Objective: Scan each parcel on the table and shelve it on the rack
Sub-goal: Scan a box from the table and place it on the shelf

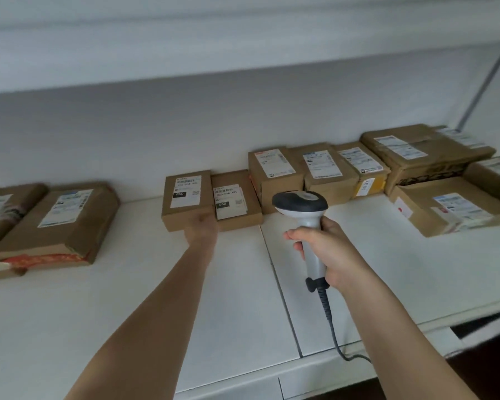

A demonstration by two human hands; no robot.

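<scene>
Across the white rack shelf (145, 298), brown parcels are sitting in a loose row against the back wall: two large ones at the far left, a tight cluster and a stacked group toward the right. Near the middle, a small parcel (185, 199) with a white label is lying flat, just beside a flatter twin parcel (234, 199) on its right. No bins or trays are showing; the shelf itself is doing the holding.

Judging by this, the shelving step is in hand. The left hand (201, 230) is touching the small parcel's near edge, seemingly seating it in line; its fingers are hidden against the box, so I cannot tell whether they are spread or curled. The right hand (326, 251) is gripping the scanner (308, 226) handle, fingers wrapped round it, head pointing toward the shelf, coiled cable trailing down over the shelf's front edge.

Next, the left hand likely needs to let go and turn back toward the tabletop, which is out of view, for another parcel.
</scene>
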